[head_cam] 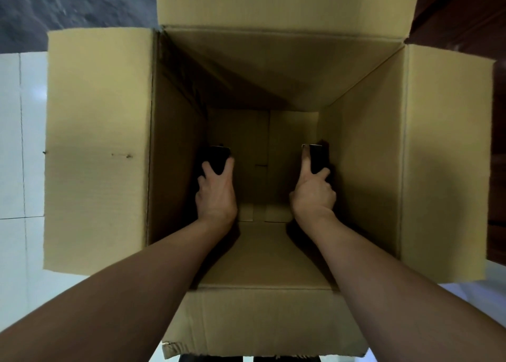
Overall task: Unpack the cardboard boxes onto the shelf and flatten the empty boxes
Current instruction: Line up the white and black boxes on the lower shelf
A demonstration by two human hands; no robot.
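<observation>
A large open cardboard box (364, 153) fills the view, its four flaps folded outward. Both my arms reach deep inside it. Near the box's left wall, my left hand (216, 191) grips a dark object (217, 156). My right hand (315, 194) grips a second dark, flat-sided object (317, 157) close to the right wall. Both objects are in shadow and what they are is unclear. The box floor between them shows only its folded bottom flaps.
The box stands on a pale tiled floor (16, 142). A dark speckled surface (68, 2) lies beyond at the upper left. Dark wooden furniture (465, 13) stands at the upper right, just behind the right flap.
</observation>
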